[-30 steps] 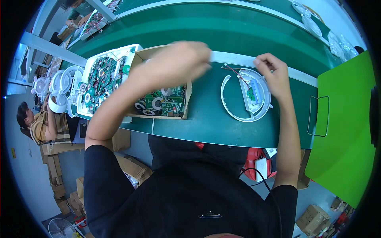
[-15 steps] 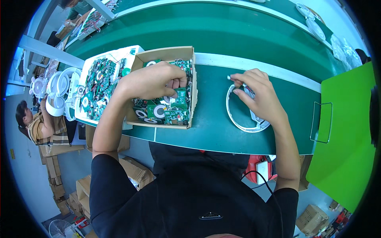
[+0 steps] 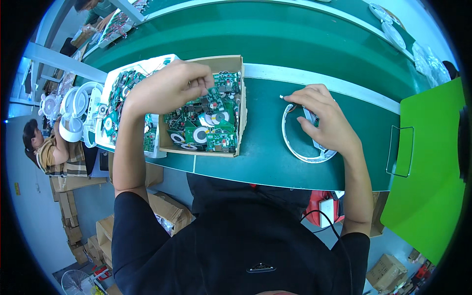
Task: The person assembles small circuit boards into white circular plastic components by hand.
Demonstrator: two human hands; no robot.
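- The left hand (image 3: 164,88) hovers over an open brown cardboard box (image 3: 239,105) and pinches a small green circuit board (image 3: 215,98) between thumb and fingertips; the board is lifted just above the rest.
- The box is packed with more green circuit boards (image 3: 204,130), several carrying round white coils, and sits on the dark green belt-topped workbench (image 3: 265,157) near its front edge, left of the middle.
- The right hand (image 3: 324,120) rests on a white ring-shaped plastic part (image 3: 290,140) that lies flat on the bench to the right of the box. Its fingers curl onto the far side of the ring, the index fingertip (image 3: 290,98) pressing near a short wire end, but whether they close around anything I cannot tell.
- A white tray (image 3: 110,81) heaped with further boards touches the box's left side, at the bench's left end.
- Beyond the tray, white round fan-like housings (image 3: 73,110) are stacked off the bench edge.
- A bright green panel (image 3: 432,162) stands at the bench's right end.
- Another person (image 3: 46,150) sits low at the left.
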